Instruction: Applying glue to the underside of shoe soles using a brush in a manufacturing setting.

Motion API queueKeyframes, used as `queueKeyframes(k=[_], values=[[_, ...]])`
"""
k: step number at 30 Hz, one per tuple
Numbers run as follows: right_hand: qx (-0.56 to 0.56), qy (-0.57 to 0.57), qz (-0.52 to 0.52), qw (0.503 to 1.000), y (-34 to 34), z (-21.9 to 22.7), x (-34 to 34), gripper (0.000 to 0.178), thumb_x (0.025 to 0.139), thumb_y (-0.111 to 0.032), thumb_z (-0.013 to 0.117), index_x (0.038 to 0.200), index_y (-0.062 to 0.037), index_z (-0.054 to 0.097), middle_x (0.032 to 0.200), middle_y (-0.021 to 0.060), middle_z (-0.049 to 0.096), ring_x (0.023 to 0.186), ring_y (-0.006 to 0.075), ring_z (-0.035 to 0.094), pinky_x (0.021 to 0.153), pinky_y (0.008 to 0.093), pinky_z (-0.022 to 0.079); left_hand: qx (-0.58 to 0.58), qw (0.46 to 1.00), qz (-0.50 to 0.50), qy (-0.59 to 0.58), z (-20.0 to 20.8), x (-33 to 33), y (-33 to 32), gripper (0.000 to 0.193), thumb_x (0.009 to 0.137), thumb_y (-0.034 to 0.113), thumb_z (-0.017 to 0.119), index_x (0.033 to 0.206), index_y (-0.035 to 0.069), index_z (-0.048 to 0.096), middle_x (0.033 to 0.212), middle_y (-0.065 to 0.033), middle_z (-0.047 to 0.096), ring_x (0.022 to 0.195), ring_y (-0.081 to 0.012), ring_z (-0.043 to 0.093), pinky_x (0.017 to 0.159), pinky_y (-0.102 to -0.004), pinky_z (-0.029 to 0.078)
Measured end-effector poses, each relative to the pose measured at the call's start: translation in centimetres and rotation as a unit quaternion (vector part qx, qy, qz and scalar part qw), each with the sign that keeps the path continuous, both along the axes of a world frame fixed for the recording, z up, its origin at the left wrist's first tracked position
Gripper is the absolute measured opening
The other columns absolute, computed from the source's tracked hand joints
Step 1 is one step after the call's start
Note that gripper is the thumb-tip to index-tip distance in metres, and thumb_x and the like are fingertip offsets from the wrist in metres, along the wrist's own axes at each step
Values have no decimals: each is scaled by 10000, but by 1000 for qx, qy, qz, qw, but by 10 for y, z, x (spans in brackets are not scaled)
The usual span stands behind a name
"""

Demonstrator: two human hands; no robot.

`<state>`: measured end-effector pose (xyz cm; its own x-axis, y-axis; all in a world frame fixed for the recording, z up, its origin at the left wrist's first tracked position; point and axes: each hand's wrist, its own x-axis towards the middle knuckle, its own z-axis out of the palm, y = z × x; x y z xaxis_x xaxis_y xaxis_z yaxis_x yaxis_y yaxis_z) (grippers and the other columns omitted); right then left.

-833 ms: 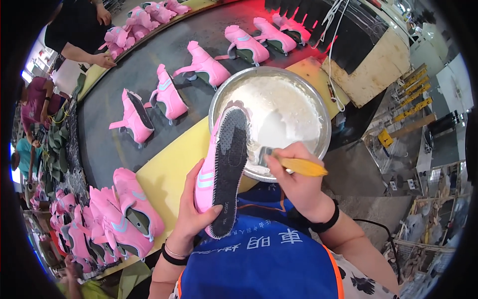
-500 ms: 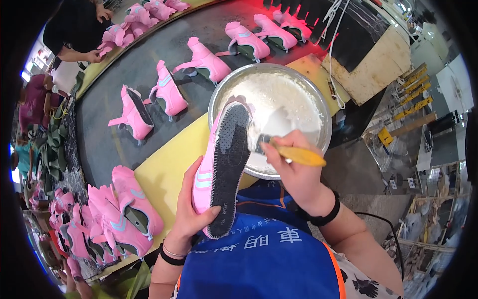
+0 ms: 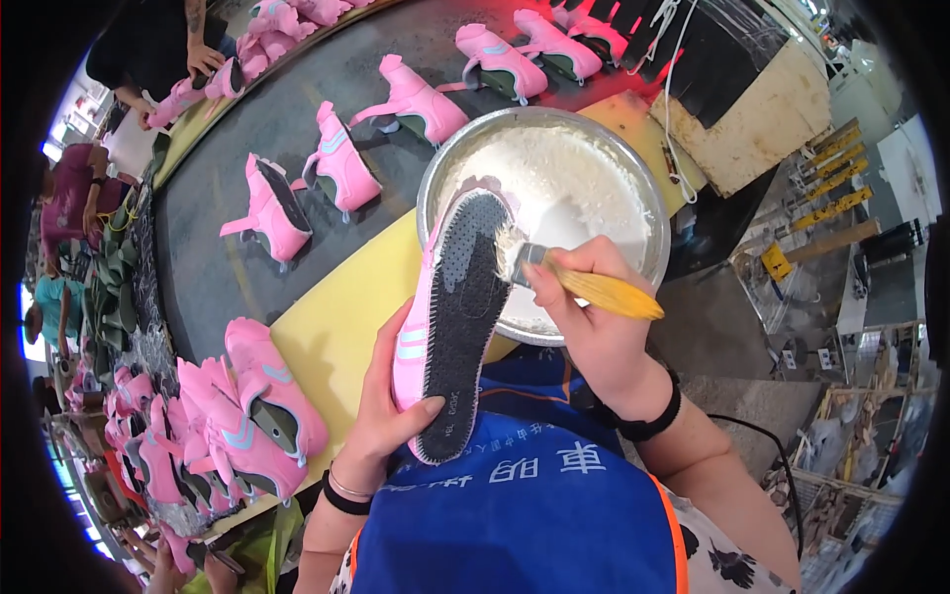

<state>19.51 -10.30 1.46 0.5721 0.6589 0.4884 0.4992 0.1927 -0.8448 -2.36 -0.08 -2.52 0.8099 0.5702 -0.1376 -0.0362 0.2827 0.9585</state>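
Observation:
My left hand (image 3: 391,421) is closed around the heel end of a pink shoe upper (image 3: 408,361), its dark stitched underside (image 3: 457,327) facing up. A wet sheen shows on the toe half of that underside. In my right hand (image 3: 599,317) is a paintbrush (image 3: 606,292) with a yellow handle, its pale bristles against the right edge of the underside. Behind the upper's toe end sits a round metal basin (image 3: 661,223) with creamy white liquid (image 3: 604,173) in it.
Several pink uppers (image 3: 341,168) stand spaced along a dark belt (image 3: 213,213). More uppers (image 3: 247,436) are heaped at the left on a yellow board (image 3: 336,297). A white cord (image 3: 676,119) hangs beyond the basin. At the far left a co-worker's hands (image 3: 203,61) touch other uppers.
The brush has come up against the underside's right edge, a little nearer the toe. The view has shifted slightly. The co-worker's hands at the far left have moved.

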Motion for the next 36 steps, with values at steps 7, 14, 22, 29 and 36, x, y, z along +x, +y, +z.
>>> queueKeyframes(k=[7, 14, 22, 29, 36], values=[[47, 20, -21, 998, -6, -4, 5, 168, 899, -3, 744, 976, 15, 595, 813, 71, 633, 668, 107, 604, 605, 237, 480, -2, 1000, 10, 9, -4, -3, -1, 1048, 709, 329, 790, 1553, 0, 263, 1452, -162, 472, 1343, -252, 478, 1131, -383, 350], [200, 63, -177, 961, -81, 35, 76, 84, 973, 5, 587, 962, -28, 511, 839, 61, 596, 629, 115, 594, 555, 238, 525, -101, 986, 116, 64, 13, -5, -17, 1045, 713, 372, 824, 1532, 11, 284, 1344, -175, 566, 1175, -270, 625, 950, -379, 548], [249, 95, -426, 865, -192, 20, 119, 134, 977, -108, 617, 921, -71, 501, 790, 47, 582, 611, 117, 580, 493, 268, 515, -123, 963, 237, -16, 9, -6, -30, 717, 853, 353, 619, 1452, 2, 440, 1356, -132, 580, 1209, -275, 583, 1049, -381, 462], [246, 64, -505, 825, -225, -19, 159, 165, 986, -167, 615, 895, -51, 539, 747, 93, 660, 505, 143, 594, 476, 238, 487, -8, 917, 398, 17, 18, -15, -13, 721, 842, 359, 624, 1439, -6, 452, 1350, -141, 584, 1210, -276, 581, 1050, -380, 457], [216, 82, -498, 836, -220, -41, 167, 171, 990, -187, 607, 900, -58, 540, 750, 85, 649, 540, 124, 596, 487, 242, 497, 36, 885, 463, 38, 14, -13, -10, 725, 831, 366, 630, 1425, -14, 463, 1344, -151, 587, 1210, -278, 578, 1051, -378, 451]])
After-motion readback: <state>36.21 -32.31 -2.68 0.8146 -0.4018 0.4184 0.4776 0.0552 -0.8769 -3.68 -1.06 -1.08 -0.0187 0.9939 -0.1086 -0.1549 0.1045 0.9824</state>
